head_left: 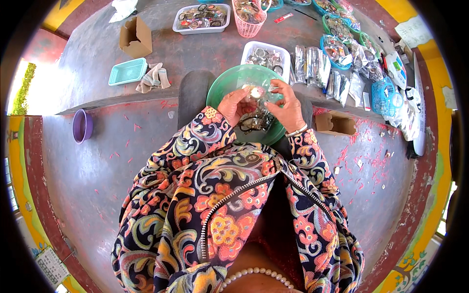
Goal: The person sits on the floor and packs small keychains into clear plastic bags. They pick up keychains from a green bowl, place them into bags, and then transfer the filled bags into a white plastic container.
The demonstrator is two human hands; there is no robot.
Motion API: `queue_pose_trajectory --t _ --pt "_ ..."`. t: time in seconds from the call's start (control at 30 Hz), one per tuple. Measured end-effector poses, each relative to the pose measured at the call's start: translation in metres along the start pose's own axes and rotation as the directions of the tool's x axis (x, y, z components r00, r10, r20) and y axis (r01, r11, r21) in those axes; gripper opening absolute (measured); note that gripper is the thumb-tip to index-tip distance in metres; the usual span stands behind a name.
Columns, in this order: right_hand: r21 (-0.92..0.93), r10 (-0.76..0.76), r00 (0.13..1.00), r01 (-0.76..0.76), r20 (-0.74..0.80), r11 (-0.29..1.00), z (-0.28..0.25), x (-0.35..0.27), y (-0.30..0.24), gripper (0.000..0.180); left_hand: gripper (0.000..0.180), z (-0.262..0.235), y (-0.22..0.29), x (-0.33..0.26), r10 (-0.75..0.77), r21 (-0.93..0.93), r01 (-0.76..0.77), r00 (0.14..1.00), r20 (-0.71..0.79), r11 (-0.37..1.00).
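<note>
"Where is the clear packet (256,92)?"

"Between the fingertips (275,83), above the green bowl (220,84). Left hand (231,105) pinches its edge; right hand (288,111) curls beside it, grip unclear from here."

"Handling?"

"Probably light, soft, slippery: hold by the edges."

Prob. a wkshop: bench (100,46) w/ trays (128,72), baskets (249,29), pkgd pcs (312,66).

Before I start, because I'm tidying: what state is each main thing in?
Green basin: open, holding items
Clear packet: sealing unclear
Pink basket: open, filled
White trays: open, filled
Teal tray: open, empty
Purple tub: open
Cardboard boxes: open
Gray cloth: crumpled
Patterned jacket: partly unzipped
</note>
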State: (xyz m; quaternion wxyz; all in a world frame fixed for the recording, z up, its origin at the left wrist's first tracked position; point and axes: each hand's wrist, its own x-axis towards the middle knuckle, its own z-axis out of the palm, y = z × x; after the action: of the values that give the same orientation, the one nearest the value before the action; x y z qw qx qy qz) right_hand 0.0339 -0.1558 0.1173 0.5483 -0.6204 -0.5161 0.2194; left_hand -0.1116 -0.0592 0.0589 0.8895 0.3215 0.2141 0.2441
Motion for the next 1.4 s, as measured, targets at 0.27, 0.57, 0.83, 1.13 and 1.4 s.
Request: queue_pose_trajectory --t 0.27,0.57,0.83,1.13,1.4 --pt "0.121 0.189 0.977 -0.200 0.100 0.972 -0.003 -0.001 0.015 0.022 0.039 -0.020 -0.002 0.000 -0.006 0.124 -0.014 0.987 0.162 0.992" --pt "0.467 0.435 0.883 -0.463 0.174 0.753 -0.009 0.000 0.017 0.018 0.032 0.015 0.005 -0.008 0.074 0.197 -0.084 0.996 0.057 0.977" --pt "0.467 0.480 0.862 -0.496 0.163 0.732 -0.010 0.000 0.020 0.021 0.029 0.009 -0.001 -0.004 0.069 0.097 -0.072 0.997 0.037 0.993" --pt "0.373 0.380 0.922 -0.379 0.074 0.847 -0.005 -0.002 0.023 0.015 0.030 0.005 -0.001 -0.004 0.074 0.097 -0.077 0.997 0.036 0.992" --pt "0.208 0.243 0.966 -0.221 -0.085 0.953 0.002 -0.005 0.017 0.007 0.030 0.006 -0.003 -0.004 0.087 0.087 -0.097 0.990 0.114 0.991"
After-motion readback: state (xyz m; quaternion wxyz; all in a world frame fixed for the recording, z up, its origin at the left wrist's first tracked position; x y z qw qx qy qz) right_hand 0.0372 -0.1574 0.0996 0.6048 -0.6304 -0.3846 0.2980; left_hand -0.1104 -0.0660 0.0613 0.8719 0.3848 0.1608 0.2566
